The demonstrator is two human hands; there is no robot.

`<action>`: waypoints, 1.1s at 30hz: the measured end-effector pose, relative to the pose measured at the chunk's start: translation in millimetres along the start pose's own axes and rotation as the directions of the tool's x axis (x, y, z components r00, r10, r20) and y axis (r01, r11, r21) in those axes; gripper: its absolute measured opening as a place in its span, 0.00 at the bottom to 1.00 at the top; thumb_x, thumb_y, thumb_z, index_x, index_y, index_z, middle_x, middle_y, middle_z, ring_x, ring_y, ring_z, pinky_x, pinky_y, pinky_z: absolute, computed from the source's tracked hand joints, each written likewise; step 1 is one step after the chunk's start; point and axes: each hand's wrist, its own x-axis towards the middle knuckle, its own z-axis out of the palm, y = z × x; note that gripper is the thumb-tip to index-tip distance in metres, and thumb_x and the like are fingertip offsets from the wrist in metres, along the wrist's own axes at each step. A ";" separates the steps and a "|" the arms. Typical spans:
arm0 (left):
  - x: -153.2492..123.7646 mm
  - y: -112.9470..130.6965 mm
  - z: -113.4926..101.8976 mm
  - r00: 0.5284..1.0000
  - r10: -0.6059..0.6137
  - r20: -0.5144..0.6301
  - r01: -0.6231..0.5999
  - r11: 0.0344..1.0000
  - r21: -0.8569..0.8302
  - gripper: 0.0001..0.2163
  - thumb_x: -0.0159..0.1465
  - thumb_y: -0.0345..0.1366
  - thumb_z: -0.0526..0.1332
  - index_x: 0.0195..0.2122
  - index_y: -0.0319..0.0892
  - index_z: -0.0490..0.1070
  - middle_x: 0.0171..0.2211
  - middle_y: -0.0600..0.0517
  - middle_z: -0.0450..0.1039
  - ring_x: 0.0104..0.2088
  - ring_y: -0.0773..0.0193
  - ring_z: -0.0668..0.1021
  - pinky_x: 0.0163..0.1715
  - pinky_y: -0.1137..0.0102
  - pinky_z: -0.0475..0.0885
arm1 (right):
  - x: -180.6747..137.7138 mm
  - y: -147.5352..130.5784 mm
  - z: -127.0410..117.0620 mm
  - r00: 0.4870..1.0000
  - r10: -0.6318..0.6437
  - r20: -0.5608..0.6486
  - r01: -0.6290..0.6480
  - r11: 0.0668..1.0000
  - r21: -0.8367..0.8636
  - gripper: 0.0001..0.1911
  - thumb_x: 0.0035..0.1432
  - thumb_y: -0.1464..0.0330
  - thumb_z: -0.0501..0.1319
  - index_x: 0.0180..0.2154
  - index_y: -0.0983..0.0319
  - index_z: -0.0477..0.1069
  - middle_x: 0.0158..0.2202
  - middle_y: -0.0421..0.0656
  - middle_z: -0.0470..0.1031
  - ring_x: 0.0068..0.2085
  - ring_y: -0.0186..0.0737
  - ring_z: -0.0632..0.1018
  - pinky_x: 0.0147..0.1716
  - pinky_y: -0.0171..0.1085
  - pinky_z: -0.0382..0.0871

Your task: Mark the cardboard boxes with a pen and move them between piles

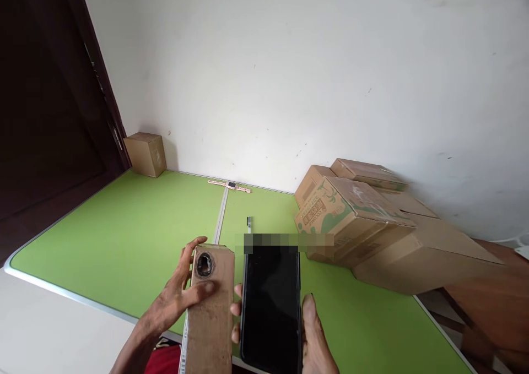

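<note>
One box, pierced by one charred hole, is grasped by the left hand, and one phone by the right hand. One watch, one carton at left and at least four more cartons at right are carried by the green tabletop, backed by a white wall. Over the near edge, box and phone are held side by side, apart, long axes directed wallward, hole and dark screen turned toward the camera.

Wall bright, light soft. Door very dark. Faint shadow beside small box. Blocky squares smudge phone top. Right-side boxes look stretched.
</note>
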 end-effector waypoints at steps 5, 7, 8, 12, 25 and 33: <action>-9.8 -14.9 -9.8 0.999 0.025 -0.029 -0.025 1.000 -0.014 0.52 0.63 0.64 0.67 0.81 0.59 0.40 0.82 0.45 0.43 0.78 0.31 0.55 0.74 0.39 0.58 | 26.4 -8.4 -61.1 0.914 -0.192 -0.358 0.074 0.945 -0.319 0.39 0.45 0.36 0.76 0.45 0.61 0.86 0.42 0.49 0.89 0.48 0.58 0.86 0.48 0.48 0.81; -13.3 -20.5 -12.4 0.999 0.015 -0.032 -0.016 0.999 -0.042 0.53 0.64 0.64 0.67 0.81 0.59 0.37 0.83 0.46 0.41 0.79 0.32 0.53 0.75 0.39 0.56 | 41.8 -7.1 -90.4 0.849 -0.320 -0.419 0.085 0.868 -0.490 0.36 0.41 0.38 0.78 0.41 0.59 0.85 0.42 0.45 0.88 0.57 0.56 0.83 0.53 0.45 0.78; -14.9 -22.3 -13.4 0.999 0.006 -0.037 -0.008 0.998 -0.055 0.53 0.64 0.63 0.67 0.81 0.59 0.37 0.83 0.46 0.41 0.80 0.32 0.52 0.75 0.39 0.57 | 49.1 -6.0 -103.6 0.826 -0.371 -0.424 0.085 0.826 -0.557 0.35 0.39 0.39 0.78 0.39 0.58 0.84 0.42 0.44 0.88 0.60 0.56 0.81 0.56 0.43 0.76; -19.5 -24.0 -16.5 0.998 -0.015 -0.067 0.009 0.996 -0.092 0.53 0.65 0.64 0.66 0.82 0.57 0.37 0.82 0.45 0.48 0.81 0.32 0.48 0.73 0.39 0.62 | 69.6 -2.0 -138.7 0.802 -0.492 -0.339 0.038 0.608 -0.793 0.32 0.45 0.36 0.71 0.32 0.58 0.79 0.36 0.46 0.85 0.53 0.61 0.82 0.50 0.46 0.77; -15.2 -33.9 -12.7 0.994 0.075 -0.084 -0.082 0.994 -0.077 0.49 0.66 0.64 0.65 0.81 0.59 0.43 0.84 0.51 0.39 0.81 0.36 0.45 0.77 0.40 0.50 | 79.9 14.2 -165.2 0.725 -0.686 -0.070 -0.064 0.034 -0.997 0.43 0.56 0.30 0.49 0.41 0.62 0.75 0.44 0.65 0.82 0.49 0.72 0.82 0.53 0.61 0.73; -13.6 -41.2 -15.9 0.987 0.027 -0.160 -0.047 0.992 -0.121 0.41 0.71 0.69 0.53 0.80 0.59 0.50 0.83 0.51 0.41 0.82 0.36 0.44 0.77 0.36 0.48 | 50.4 27.0 -136.1 0.738 -0.659 0.141 0.142 -0.052 -0.988 0.41 0.66 0.36 0.56 0.57 0.63 0.75 0.56 0.62 0.80 0.56 0.68 0.82 0.52 0.59 0.81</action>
